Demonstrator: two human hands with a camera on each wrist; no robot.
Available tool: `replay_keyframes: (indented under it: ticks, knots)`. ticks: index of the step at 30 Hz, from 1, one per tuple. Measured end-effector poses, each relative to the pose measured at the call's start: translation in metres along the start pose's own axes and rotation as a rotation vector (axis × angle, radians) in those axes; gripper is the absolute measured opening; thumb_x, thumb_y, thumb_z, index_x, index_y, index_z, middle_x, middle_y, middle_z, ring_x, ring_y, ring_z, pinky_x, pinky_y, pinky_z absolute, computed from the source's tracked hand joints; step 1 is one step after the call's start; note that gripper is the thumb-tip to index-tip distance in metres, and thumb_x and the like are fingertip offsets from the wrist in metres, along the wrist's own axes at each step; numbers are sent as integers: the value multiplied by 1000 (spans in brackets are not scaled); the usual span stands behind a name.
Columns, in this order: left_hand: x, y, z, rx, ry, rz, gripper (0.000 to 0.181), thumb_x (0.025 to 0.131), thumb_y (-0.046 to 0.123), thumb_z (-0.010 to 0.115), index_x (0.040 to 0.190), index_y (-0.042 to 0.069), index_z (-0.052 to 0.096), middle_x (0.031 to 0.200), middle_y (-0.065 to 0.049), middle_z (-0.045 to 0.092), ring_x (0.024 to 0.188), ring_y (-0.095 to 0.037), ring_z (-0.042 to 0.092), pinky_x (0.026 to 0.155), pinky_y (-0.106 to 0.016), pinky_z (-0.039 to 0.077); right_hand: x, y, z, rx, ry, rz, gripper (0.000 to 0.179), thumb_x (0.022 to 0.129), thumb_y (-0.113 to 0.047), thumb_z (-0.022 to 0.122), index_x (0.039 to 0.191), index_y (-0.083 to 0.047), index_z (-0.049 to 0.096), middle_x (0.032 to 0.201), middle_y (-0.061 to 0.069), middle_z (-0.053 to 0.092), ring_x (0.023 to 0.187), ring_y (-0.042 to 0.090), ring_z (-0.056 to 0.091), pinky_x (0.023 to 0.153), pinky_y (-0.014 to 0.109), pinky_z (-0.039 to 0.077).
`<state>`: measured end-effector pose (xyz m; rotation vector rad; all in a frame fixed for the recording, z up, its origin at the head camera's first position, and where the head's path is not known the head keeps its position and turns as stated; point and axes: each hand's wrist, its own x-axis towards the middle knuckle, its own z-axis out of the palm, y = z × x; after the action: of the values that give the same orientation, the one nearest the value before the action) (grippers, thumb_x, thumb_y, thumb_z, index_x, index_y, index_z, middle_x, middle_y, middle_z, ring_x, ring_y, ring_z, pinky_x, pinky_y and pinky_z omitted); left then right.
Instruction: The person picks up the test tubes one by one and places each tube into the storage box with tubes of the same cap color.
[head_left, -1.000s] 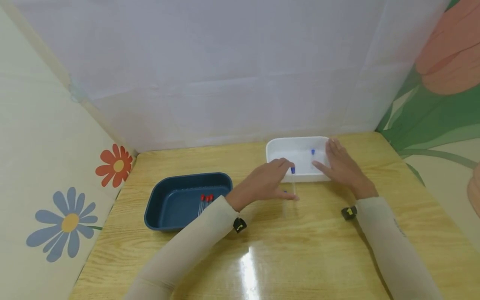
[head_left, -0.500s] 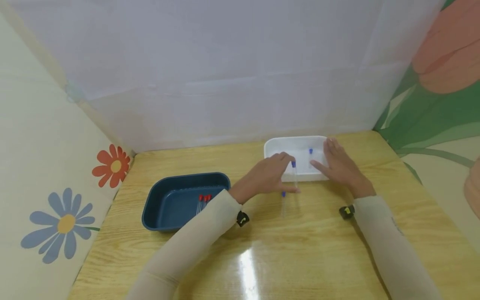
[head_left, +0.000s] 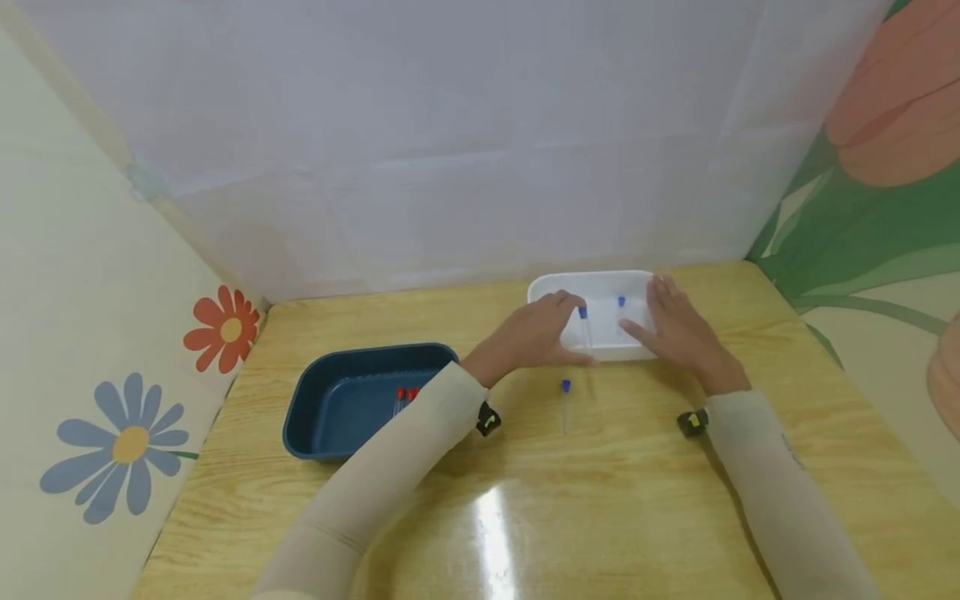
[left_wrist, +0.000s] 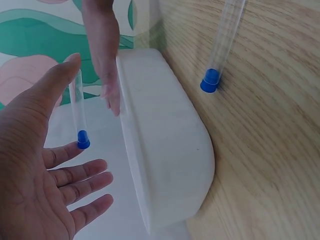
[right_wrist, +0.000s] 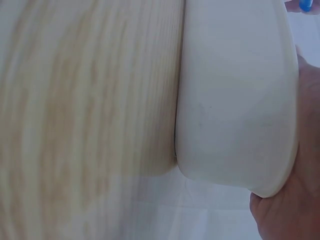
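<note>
My left hand (head_left: 528, 333) pinches a clear test tube with a blue cap (left_wrist: 79, 110) lengthwise. Its thumb presses the bottom end and its index fingertip the cap; the other fingers are spread. Hand and tube hover over the front left of a white tray (head_left: 622, 354). My right hand (head_left: 688, 340) rests on that tray's right end, fingers extended along the rim and thumb reaching over the front edge. Inside the tray is another blue-capped tube (head_left: 622, 302). A further blue-capped tube (left_wrist: 222, 47) lies on the table just in front of the tray.
A dark blue tray (head_left: 307, 442) stands to the left, holding several red-capped tubes (head_left: 401, 393), partly hidden by my left sleeve. A white-covered wall rises behind the wooden table (head_left: 615, 492). Painted panels border both sides.
My left hand has carried its tube up and away from me, from before the tray to above it. The tube on the table has come into full view. My right hand stays put.
</note>
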<state>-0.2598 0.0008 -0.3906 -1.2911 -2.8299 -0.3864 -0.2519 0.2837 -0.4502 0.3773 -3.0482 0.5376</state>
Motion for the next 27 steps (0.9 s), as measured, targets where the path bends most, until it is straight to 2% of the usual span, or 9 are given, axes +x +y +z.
replay_keyframes:
  ticks: [5,12,19,27]
  knots:
    - [3,-4,3,-11,-25,-29,96,83,70,70,150,8,42,145,-11,51,125,-23,54,101,-38,50,0,0,1,-8,-6,-1,99,102,-68,30,158,5,-6,166,19,-16,153,33,-17,124,51,-3]
    - [9,-17,5,-47,-35,-44,97,84,69,70,153,8,40,150,-12,48,134,-25,49,110,-39,44,2,-5,2,-6,-3,3,100,101,-69,32,158,5,-4,166,20,-13,153,32,-17,124,52,-2]
    - [16,-25,4,-79,-28,-46,97,85,69,69,154,8,39,151,-11,48,134,-25,49,110,-39,44,2,-7,3,-9,2,8,100,101,-70,30,159,4,-4,166,15,-17,154,32,-16,124,51,-2]
    - [21,-31,6,-80,-48,-57,99,85,71,66,156,9,35,155,-10,44,137,-24,47,111,-40,44,-1,-8,1,-11,-3,13,99,102,-68,31,158,4,-5,165,15,-18,154,33,-15,124,51,-2]
